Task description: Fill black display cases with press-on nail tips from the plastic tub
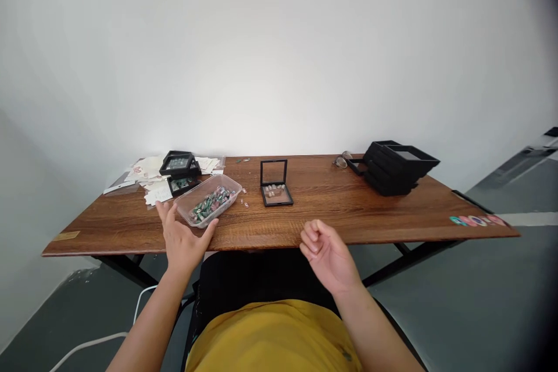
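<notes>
My left hand (179, 238) has its thumb and fingers spread around the near left side of a clear plastic tub (181, 202), apparently touching its rim. The tub holds a heap of small green, pink and clear pieces (212, 202), too small to name surely. At the table's front edge, my right hand (323, 250) is curled with its palm turned up, and nothing shows in it. Beyond both hands, a black hinged display case (278, 196) stands with its lid raised. Several small pale pieces (274, 188) sit in rows in its base.
A stack of black cases (392, 168) stands at the right, with glasses (341, 161) beside it. Smaller black cases (178, 163) lie at the left on papers (148, 168). Loose small pieces (245, 204) lie by the tub. Round stickers (477, 221) mark the table's right end.
</notes>
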A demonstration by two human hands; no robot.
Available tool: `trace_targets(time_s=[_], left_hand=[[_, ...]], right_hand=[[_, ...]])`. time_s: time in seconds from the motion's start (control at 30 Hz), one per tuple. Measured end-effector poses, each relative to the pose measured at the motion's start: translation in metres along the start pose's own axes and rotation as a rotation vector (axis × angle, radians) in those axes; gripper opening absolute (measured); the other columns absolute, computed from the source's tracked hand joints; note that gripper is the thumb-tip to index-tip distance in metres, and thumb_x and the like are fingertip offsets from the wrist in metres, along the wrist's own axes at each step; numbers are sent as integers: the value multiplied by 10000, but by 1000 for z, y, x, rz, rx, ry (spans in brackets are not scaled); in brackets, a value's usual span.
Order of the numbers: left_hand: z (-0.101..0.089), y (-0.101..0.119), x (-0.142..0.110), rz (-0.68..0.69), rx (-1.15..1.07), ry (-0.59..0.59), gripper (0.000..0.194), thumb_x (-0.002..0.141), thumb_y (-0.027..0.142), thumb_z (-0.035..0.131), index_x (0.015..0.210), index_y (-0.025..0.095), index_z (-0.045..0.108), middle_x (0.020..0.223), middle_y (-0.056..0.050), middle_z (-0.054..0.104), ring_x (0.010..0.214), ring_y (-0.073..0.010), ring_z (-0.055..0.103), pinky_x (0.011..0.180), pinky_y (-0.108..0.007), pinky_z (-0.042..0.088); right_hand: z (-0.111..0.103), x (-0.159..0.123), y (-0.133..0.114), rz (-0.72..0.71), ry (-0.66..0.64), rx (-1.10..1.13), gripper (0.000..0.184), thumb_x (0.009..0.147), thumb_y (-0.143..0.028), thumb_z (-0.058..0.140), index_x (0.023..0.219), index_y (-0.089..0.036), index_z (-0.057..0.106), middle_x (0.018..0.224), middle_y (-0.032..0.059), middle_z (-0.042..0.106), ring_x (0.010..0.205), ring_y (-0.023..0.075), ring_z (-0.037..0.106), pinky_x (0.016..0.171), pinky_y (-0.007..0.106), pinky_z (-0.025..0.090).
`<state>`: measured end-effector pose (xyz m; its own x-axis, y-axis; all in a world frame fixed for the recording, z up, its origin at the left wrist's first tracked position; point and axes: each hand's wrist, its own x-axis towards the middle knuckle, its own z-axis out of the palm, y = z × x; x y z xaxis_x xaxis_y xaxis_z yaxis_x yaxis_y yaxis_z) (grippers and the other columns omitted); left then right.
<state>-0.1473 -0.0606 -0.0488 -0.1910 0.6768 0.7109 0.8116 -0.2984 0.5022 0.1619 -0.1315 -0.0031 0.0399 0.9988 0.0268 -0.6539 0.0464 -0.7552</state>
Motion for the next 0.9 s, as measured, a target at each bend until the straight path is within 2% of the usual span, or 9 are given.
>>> trace_targets(time_s=[0.1, 0.17, 0.23, 0.3, 0.4, 0.5, 0.63, 0.77, 0.9], left_hand=[[-11, 21, -19, 106, -62, 118, 851, 883, 483, 737, 1507, 177, 246, 1708, -254, 51, 1642, -371, 6, 1302, -619, 165], [-21, 46, -34, 238, -123, 228, 756, 810, 414, 833, 1413, 243, 411, 1695, -183, 197, 1614, -384, 140, 1283, -631, 194], [-31, 72, -45, 372, -181, 13, 575, 774, 344, 884, 1262, 264, 590, 1522, -123, 521, 1533, -385, 319, 1264, -625, 227], [-36, 92, -49, 444, -358, -230, 378, 805, 232, 861, 1141, 297, 700, 1240, -58, 730, 1360, -317, 527, 1172, -515, 406], [-35, 108, -44, 323, -646, -414, 191, 843, 174, 816, 991, 279, 757, 920, -24, 791, 1007, -230, 706, 932, -371, 569], [-29, 115, -40, 202, -727, -535, 33, 894, 208, 772, 920, 225, 764, 851, -47, 786, 814, -192, 747, 751, -301, 609], [-20, 124, -41, 87, -793, -660, 31, 881, 234, 797, 907, 221, 790, 821, -38, 786, 760, -159, 746, 728, -256, 604], [-2, 130, -41, -38, -827, -705, 159, 896, 250, 785, 1051, 218, 786, 795, -29, 761, 724, -135, 710, 706, -236, 576], [14, 137, -30, -125, -849, -837, 111, 919, 299, 766, 964, 198, 763, 812, -30, 743, 731, -124, 680, 701, -225, 554]], right_hand=[[0, -17, 32, 99, -27, -49, 535, 831, -515, 859, 656, -183, 478, 659, -54, 396, 541, 75, 283, 480, 187, 308], [1, -26, 49, 199, -76, -98, 529, 821, -531, 871, 660, -175, 514, 625, -51, 425, 525, 67, 302, 482, 197, 272], [2, -33, 58, 280, -135, -147, 518, 775, -540, 908, 672, -164, 567, 576, -46, 460, 497, 64, 333, 485, 210, 248], [3, -39, 59, 320, -176, -175, 514, 754, -552, 922, 686, -157, 602, 546, -42, 479, 482, 67, 364, 493, 223, 239], [4, -44, 55, 318, -179, -174, 526, 766, -576, 908, 676, -162, 597, 541, -55, 451, 482, 62, 337, 503, 236, 220], [7, -48, 51, 284, -128, -152, 529, 782, -594, 889, 670, -169, 594, 527, -77, 371, 492, 60, 258, 509, 245, 197], [6, -47, 51, 260, -65, -149, 524, 784, -631, 866, 697, -175, 622, 526, -78, 339, 511, 72, 248, 522, 248, 205], [-8, -42, 48, 236, -25, -214, 540, 816, -650, 824, 683, -181, 593, 535, -75, 331, 509, 77, 249, 514, 249, 205], [-27, -36, 30, 140, 15, -358, 366, 844, -474, 866, 765, -184, 656, 592, -61, 399, 541, 88, 322, 527, 242, 261]])
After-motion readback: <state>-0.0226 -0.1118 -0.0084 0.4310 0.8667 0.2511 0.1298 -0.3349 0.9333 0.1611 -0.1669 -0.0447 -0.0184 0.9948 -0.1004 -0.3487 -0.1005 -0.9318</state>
